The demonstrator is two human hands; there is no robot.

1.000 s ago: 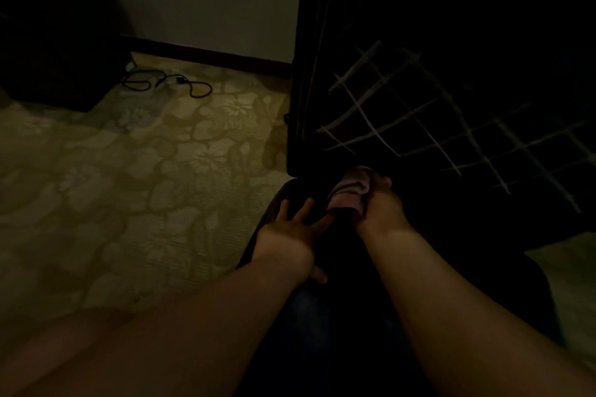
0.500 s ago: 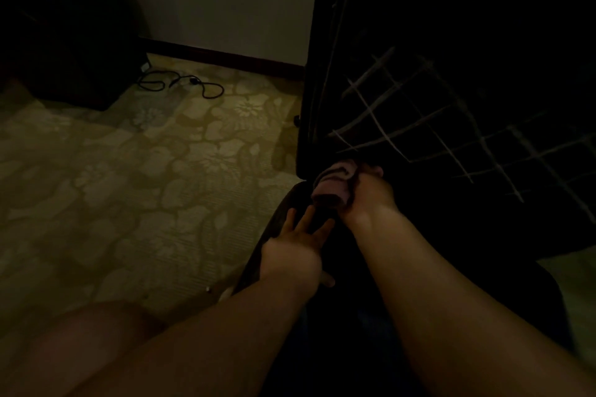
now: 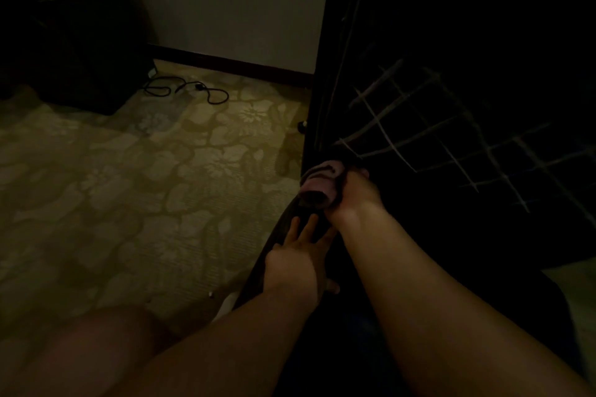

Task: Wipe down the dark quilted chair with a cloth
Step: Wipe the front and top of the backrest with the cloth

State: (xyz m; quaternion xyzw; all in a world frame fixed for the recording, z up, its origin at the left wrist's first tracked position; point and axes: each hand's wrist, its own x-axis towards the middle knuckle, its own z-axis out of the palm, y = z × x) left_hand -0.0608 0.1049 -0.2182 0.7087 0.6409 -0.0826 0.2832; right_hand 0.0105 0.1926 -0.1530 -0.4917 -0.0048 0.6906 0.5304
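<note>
right hand (image 3: 353, 195): fingers curled round a bunched cloth (image 3: 322, 182), grip closed on it. cloth pinkish with dark stripes, pressed against the lower left edge of the dark quilted chair (image 3: 451, 145), where the upright back met the seat.

left hand (image 3: 298, 259): open, fingers straight and spread, laid flat on the chair's curved front edge just below the cloth; fingertips near the right wrist, whether touching it could not be told.

chair: very dark, pale quilting lines crossing in a diamond grid on the back; most of its surface lost in shadow. it stood at the right of the view, its left side beside the carpet.

surroundings: patterned carpet (image 3: 145, 187) with pale floral shapes; a black cable (image 3: 190, 92) coiled on it near the wall; dark skirting board (image 3: 232, 64) under a pale wall; a dark piece of furniture (image 3: 71, 51) at upper left with something white on top.
</note>
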